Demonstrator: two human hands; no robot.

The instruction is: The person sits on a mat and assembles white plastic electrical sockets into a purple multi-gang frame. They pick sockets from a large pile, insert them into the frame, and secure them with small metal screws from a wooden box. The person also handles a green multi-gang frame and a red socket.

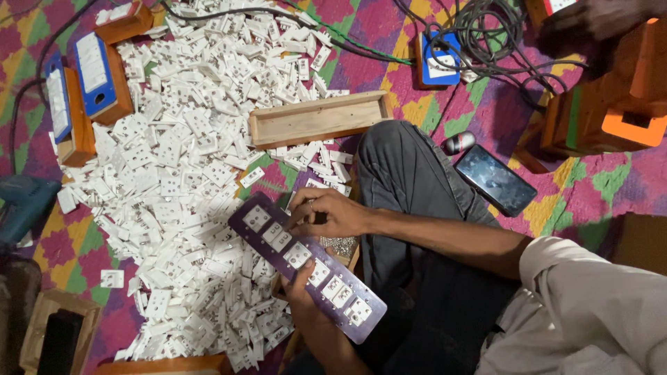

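Purple and glossy, a long flat panel (306, 267) lies slantwise across the lap of a person seated on a patterned mat (431, 104). Its row of rectangular cut-outs already holds white plastic sockets (297, 255) from one end to the other, so by the look of it the filling is nearly complete. Whether any opening is bare under the fingers cannot be told. The right hand (326, 214) rests on the panel's upper edge, fingers curled together and pressing at a socket near the panel's far end. The left hand (300, 286) comes up from below the panel, its thumb over the near edge, clamped on the panel to steady it. Left of the panel spreads a wide heap of loose white sockets (180, 160), small, square-edged and matt, far more than one panel needs. Just beyond the panel lies a shallow wooden tray (316, 119) of pale raw timber. Right of the panel, past the knee, a dark phone (495, 179) lies face up. Farther right, another person's hand (590, 21) reaches near orange-and-wood boxes (611, 111).
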